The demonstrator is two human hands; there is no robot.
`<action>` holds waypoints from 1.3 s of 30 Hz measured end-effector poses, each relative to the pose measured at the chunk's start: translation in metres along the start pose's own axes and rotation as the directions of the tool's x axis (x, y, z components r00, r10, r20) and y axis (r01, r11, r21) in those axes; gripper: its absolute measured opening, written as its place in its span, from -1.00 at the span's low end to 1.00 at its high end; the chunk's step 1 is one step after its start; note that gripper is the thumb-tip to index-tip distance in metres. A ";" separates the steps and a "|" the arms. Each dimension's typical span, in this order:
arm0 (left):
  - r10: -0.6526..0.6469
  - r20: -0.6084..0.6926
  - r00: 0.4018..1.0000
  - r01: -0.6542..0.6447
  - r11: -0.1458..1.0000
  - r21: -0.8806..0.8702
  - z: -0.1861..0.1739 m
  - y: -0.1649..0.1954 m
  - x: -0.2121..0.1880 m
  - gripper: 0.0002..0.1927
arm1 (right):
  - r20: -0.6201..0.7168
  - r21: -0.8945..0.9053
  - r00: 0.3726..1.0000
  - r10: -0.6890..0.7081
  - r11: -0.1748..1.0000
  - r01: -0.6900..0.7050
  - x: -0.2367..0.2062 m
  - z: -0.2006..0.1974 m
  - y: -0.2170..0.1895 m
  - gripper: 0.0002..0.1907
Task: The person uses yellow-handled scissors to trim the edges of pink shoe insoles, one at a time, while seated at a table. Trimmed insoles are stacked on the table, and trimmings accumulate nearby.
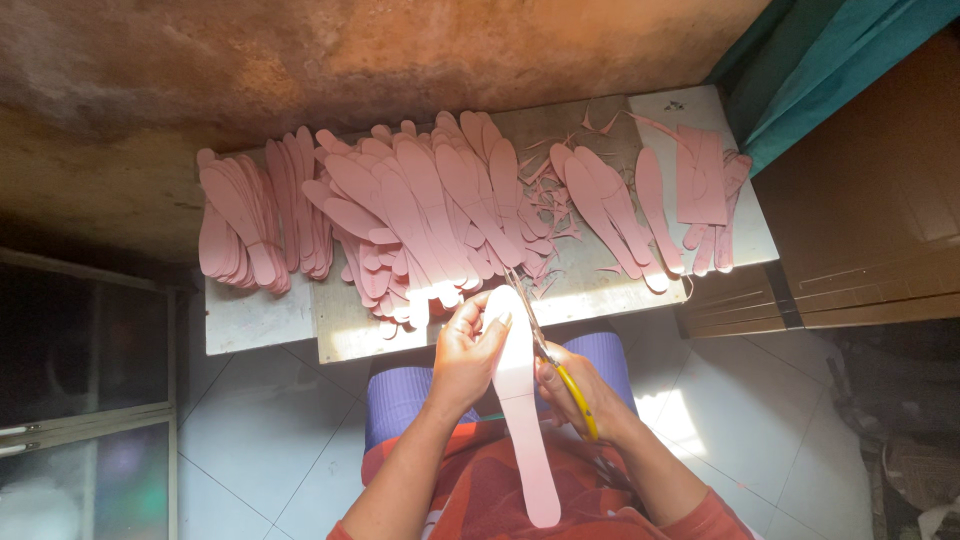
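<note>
The left hand (pixel 465 355) holds a long pink insole-shaped cutout (pixel 522 420) by its rounded upper end, fingers curled over the edge so the piece hangs down across the person's lap, its narrow tail reaching toward the bottom of the view. The right hand (pixel 580 385) is closed around the yellow handles of a pair of scissors (pixel 545 345), whose blades run up along the right edge of the cutout near its top — touching it or just beside it; whether the blades stand open or closed is too fine to tell.

The step in hand looks like trimming the outline of this piece, with the cut somewhere along the upper right curve. The next move, as I judge it, calls for the left grip to turn the piece slowly while the blades follow the curve (a firm hold near the cutting line would keep the thin sheet from flexing).

Ahead, on the small counter (pixel 255 320) against the wall, finished-looking pink cutouts (pixel 400 215) lie fanned in overlapping rows, a separate stack (pixel 240 225) at the left end and a few more (pixel 620 210) at the right. Thin pink offcuts (pixel 548 205) lie scattered between them — the waste of earlier cuts, by the look of it.
</note>
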State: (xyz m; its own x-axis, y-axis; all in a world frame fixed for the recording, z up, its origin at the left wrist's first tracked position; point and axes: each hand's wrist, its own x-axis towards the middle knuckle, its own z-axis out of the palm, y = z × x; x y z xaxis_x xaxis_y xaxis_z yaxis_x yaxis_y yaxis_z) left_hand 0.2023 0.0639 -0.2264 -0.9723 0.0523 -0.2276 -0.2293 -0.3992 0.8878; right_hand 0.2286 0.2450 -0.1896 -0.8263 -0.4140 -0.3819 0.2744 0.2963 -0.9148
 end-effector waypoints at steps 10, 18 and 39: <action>0.019 0.012 1.000 -0.019 0.999 -0.037 0.001 -0.004 0.002 -0.68 | -0.048 -0.038 0.998 0.040 0.998 -0.042 0.002 0.001 0.006 -0.24; -0.014 0.035 0.999 0.016 0.999 -0.043 0.004 0.000 0.001 -0.69 | -0.099 0.051 0.990 0.102 0.994 -0.098 0.001 0.003 0.003 -0.37; -0.040 -0.621 0.783 -0.199 0.929 -0.312 -0.038 0.028 0.029 -0.86 | -0.455 0.531 0.885 0.098 0.828 0.181 0.022 -0.023 0.048 -0.49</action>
State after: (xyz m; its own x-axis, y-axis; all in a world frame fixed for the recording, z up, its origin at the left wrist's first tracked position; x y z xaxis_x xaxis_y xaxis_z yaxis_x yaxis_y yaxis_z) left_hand 0.1690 0.0192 -0.2234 -0.7245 -0.5111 -0.4625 -0.0058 -0.6664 0.7455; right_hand 0.2123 0.2703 -0.2384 -0.9282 0.0541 -0.3683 0.3389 -0.2863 -0.8962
